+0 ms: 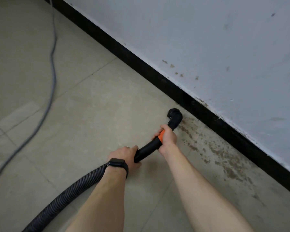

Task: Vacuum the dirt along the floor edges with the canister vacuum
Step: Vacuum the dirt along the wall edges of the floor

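Floor (90, 106): pale tiles with thin grout lines. A black baseboard (157, 76) runs diagonally from upper left to lower right under a scuffed white wall (208, 39).

Dirt (224, 163): a brown speckled band on the tiles along the foot of the baseboard. It runs from the nozzle toward the lower right and is densest close to the edge. The strip of floor along the baseboard on the nozzle's upper-left side looks cleaner.

Nozzle (174, 115): a black round brush head on an angled elbow. It sits on the floor just beside the baseboard, at the near end of the dirt band. Whether it touches the baseboard cannot be told.

Wand (147, 149): a short black tube with an orange collar (161, 136), slanting down from the hands to the nozzle.

Right hand (167, 137): grips the wand at the collar, just behind the elbow, with its fingers (164, 127) wrapped round it.

Left hand (126, 155): holds the rear end of the wand where the hose joins. Its fingers (135, 148) are curled over the tube. A dark watch (116, 164) is on the wrist.

Hose (70, 190): ribbed and dark, passing under the left forearm and out at the bottom left corner.

Cable (53, 64): grey, snaking over the tiles on the far left, well apart from the hands and the wall edge.

Open room: a broad stretch of bare tile lies between the cable and the baseboard. To the right, the wall closes off that side.
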Tool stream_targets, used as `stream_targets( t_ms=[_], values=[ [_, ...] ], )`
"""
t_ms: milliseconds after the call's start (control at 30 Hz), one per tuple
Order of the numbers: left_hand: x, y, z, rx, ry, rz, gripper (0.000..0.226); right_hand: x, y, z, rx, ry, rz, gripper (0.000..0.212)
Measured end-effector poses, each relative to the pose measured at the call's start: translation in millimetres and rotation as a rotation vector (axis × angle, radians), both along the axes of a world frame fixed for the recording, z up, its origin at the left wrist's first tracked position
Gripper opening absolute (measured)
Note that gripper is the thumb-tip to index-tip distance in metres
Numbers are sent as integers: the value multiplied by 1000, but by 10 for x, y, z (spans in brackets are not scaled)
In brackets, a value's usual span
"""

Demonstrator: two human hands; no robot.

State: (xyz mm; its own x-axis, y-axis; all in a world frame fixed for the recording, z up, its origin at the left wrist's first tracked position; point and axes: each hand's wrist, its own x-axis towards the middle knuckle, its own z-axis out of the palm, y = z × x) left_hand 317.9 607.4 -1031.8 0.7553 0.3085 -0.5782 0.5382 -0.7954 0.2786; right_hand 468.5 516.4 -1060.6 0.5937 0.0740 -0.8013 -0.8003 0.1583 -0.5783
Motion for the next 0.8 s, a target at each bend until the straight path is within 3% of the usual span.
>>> stream_targets(
  t_ms=[300,500,800],
  values=[
    [226,-273,77,88,-103,65,31,304,-51,-69,13,-37,-55,13],
    [360,-346,45,96,-78,72,29,410,-41,-54,16,-39,-71,20],
    [335,-202,-115,115,-162,102,32,455,214,-126,-44,-40,-101,7]
  ],
)
